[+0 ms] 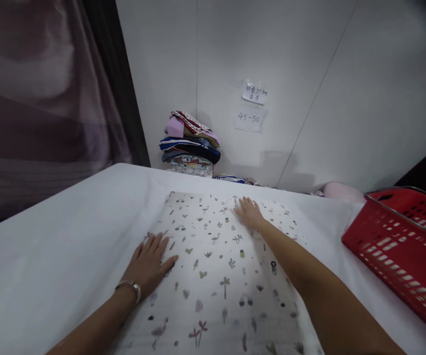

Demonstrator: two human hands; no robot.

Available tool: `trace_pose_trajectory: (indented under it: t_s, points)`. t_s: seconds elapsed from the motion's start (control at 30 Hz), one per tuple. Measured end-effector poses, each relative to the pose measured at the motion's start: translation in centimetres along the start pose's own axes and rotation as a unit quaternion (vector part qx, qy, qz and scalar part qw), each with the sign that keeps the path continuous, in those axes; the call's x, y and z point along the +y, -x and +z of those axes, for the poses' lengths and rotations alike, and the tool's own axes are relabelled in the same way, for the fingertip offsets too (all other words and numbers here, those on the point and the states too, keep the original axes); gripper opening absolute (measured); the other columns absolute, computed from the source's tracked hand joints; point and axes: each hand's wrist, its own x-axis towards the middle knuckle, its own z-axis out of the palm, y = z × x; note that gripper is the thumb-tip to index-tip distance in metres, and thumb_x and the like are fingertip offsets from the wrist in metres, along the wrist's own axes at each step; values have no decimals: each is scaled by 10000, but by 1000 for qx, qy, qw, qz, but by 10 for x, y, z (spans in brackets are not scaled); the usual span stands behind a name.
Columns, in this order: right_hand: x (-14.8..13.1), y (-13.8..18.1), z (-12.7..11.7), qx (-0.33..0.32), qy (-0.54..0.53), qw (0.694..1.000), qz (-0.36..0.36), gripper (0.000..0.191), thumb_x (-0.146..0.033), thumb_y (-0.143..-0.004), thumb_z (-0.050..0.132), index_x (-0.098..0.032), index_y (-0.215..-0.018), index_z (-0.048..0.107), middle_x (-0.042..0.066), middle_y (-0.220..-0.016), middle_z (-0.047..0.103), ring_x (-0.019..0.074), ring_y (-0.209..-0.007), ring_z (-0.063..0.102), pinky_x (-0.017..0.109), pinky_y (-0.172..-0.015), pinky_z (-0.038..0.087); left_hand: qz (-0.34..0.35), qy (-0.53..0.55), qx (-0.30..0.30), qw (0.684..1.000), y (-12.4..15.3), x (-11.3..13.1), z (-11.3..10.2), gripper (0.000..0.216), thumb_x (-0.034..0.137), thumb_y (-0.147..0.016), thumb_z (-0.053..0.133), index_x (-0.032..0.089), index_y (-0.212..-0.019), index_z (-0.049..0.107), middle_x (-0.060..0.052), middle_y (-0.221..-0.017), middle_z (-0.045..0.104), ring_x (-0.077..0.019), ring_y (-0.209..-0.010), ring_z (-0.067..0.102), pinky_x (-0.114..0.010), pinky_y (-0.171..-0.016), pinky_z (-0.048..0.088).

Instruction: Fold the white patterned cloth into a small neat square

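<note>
A white cloth (213, 266) printed with palm trees, flamingos and sunglasses lies spread out on the white-covered table in front of me. My left hand (149, 261), with a silver bracelet (134, 288) at the wrist, rests flat on the cloth's left edge, fingers spread. Farther off, my right hand (249, 213) lies palm down near the cloth's far edge, fingers stretched out. Neither hand grips anything. My right forearm covers part of the cloth's right side.
A red plastic basket (401, 246) with a metal handle stands at the table's right. Folded fabrics (192, 143) are stacked against the wall at the back. Handwritten paper signs (250, 118) hang on the wall. A mauve curtain (42, 98) hangs at left; a pale pink item (342, 191) sits beyond the far edge.
</note>
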Motion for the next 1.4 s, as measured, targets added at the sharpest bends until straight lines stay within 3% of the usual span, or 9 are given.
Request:
trace_pose_trajectory:
  t_s: [0.13, 0.43, 0.63, 0.87, 0.97, 1.17, 1.4]
  points:
    - [-35, -29, 11, -24, -5, 999, -46, 692, -599, -915, 159, -180, -1465, 193, 62, -1554, 80, 218, -1419, 18, 453, -1120, 26, 6, -6, 9, 1000, 1, 0, 1, 721, 592, -847, 298, 135, -1401, 366, -111, -1502, 262, -306, -1401, 169, -514, -1113, 182]
    - [-56, -46, 13, -40, 20, 999, -16, 686, -590, -910, 182, -176, -1455, 222, 72, -1554, 71, 249, -1415, 27, 476, -1105, 78, -9, 7, -4, 1000, 4, 4, 0, 731, 625, -856, 274, 161, -1418, 334, -80, -1519, 222, -287, -1411, 134, -494, -1130, 155]
    - [-97, -67, 25, -32, 27, 996, -80, 698, -598, -906, 182, -176, -1462, 198, 71, -1552, 93, 239, -1416, 31, 470, -1112, 57, -6, 16, 6, 1000, 7, 4, 1, 737, 649, -855, 259, 179, -1417, 339, -77, -1520, 221, -284, -1412, 135, -482, -1131, 159]
    - [-106, -73, 27, -51, 39, 997, -49, 658, -561, -918, 207, -176, -1451, 228, 88, -1552, 87, 262, -1413, 59, 494, -1100, 95, -5, 31, 3, 1000, 9, 5, 0, 734, 639, -860, 263, 170, -1421, 328, -77, -1524, 212, -286, -1412, 127, -478, -1137, 140]
    - [-130, -69, 24, -33, 32, 996, -72, 683, -579, -916, 198, -165, -1460, 214, 92, -1554, 64, 259, -1417, 28, 466, -1111, 68, -4, 37, 7, 999, 9, 6, 0, 725, 629, -859, 285, 167, -1416, 337, -88, -1520, 224, -290, -1412, 128, -484, -1137, 140]
    - [-200, -77, 38, -44, 7, 981, -191, 689, -601, -911, 181, -197, -1468, 183, 62, -1555, 77, 221, -1420, 24, 459, -1117, 51, -9, 31, 3, 999, 10, 7, 0, 729, 632, -860, 273, 168, -1420, 329, -85, -1525, 207, -285, -1415, 112, -487, -1138, 138]
    - [-216, -90, 50, -49, 23, 985, -163, 655, -574, -917, 215, -204, -1457, 231, 57, -1552, 101, 244, -1416, 54, 492, -1110, 71, -25, 31, -9, 999, 10, 11, -2, 725, 627, -863, 249, 180, -1431, 305, -78, -1530, 185, -296, -1417, 90, -535, -1132, 88]
